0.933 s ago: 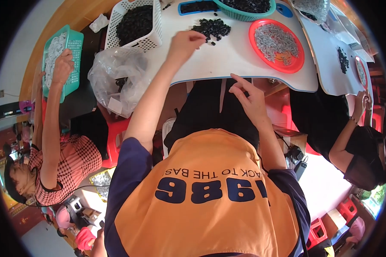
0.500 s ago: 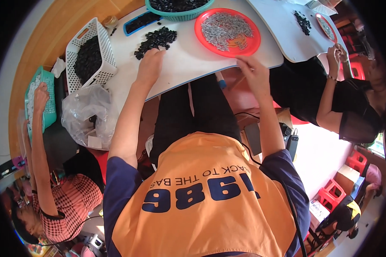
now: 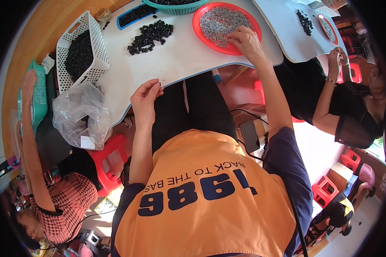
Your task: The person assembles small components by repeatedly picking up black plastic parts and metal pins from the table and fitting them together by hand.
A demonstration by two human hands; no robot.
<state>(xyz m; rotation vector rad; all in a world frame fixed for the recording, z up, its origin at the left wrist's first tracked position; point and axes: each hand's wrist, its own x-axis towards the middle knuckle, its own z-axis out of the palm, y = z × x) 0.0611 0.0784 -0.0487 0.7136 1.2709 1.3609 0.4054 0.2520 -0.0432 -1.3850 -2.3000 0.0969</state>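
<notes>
Hands: two; the left hand [image 3: 145, 99], fingers together, is by the tabletop's [image 3: 182, 58] near edge; the right hand [image 3: 244, 42] reaches over the red plate [image 3: 223, 51].
Silvery pieces [image 3: 216, 23]: one plateful, too many to count.
Black pieces [image 3: 152, 33]: one loose heap, beside one blue tray [image 3: 136, 22].
Baskets: one white basket [image 3: 96, 58], one green basket [image 3: 182, 9] (cut off above).
Hard to tell: whether the right fingers are apart or clamped; anything in the left.
Surface: white, blue-edged.
Room: co-workers either side, red stools [image 3: 105, 165].

Red plate [image 3: 205, 43], silver-grey pieces [image 3: 218, 23]
</notes>
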